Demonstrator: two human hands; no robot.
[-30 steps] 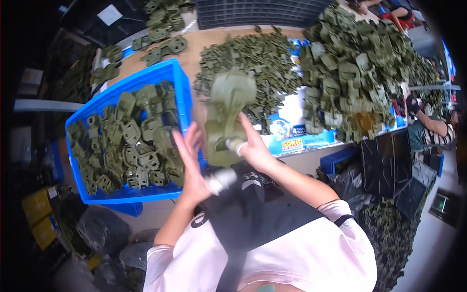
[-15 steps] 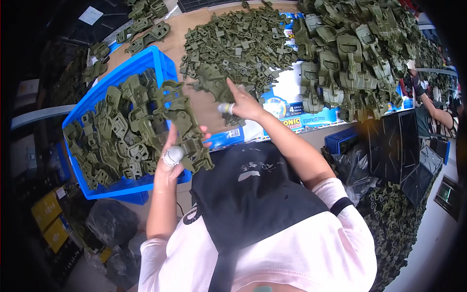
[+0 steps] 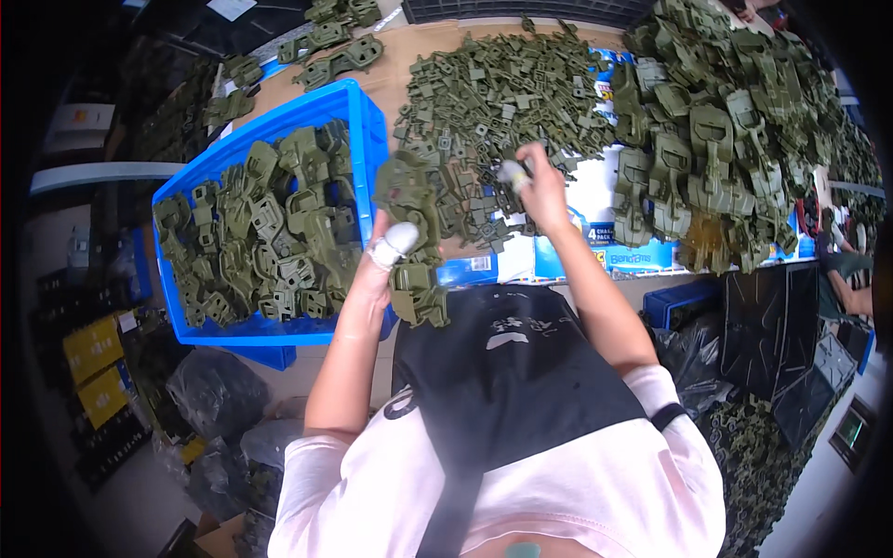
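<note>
My left hand, a white cover on its thumb, is closed round a long olive-green plastic vehicle body part beside the blue crate. Its upper end is blurred. My right hand, also with a white fingertip cover, is over the near edge of a heap of small olive-green plastic pieces. Its fingers are bent together in a pinch; what lies between them is too small to make out. The blue crate on the left holds several green body parts laid in rows.
A tall heap of larger green body parts covers the table's right side. More green parts lie at the far left. Black trays and dark plastic bags stand below the table. Another person's arm shows at far right.
The view has shifted, so the table appears farther right. My right hand has gone from pointing fingers to a pinch at the small pieces. The larger part beside it has left that spot.
</note>
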